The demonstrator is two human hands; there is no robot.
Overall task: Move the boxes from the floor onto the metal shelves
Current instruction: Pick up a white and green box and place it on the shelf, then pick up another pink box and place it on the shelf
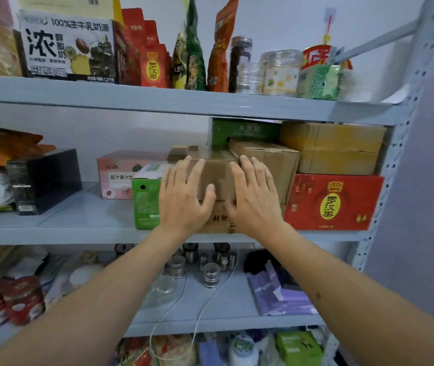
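Flat-palmed grip, nothing clasped: left hand (184, 196) and right hand (255, 199) press the plain brown cardboard box (218, 178) on the grey metal middle shelf (78, 223), red carton (334, 202) at three o'clock. Placing step; next, probably push it deeper.

Left arm: mine, bare, reaching forward and up from the lower left, wrist straight. Left hand (184, 196): back toward me, fingers (196, 171) straight and slightly spread, thumb angled inward to the right. Right arm: bare, reaching from the lower right. Right hand (255, 199): back toward me, fingers straight and spread, thumb pointing left. The two hands sit side by side, thumbs near each other, not touching.
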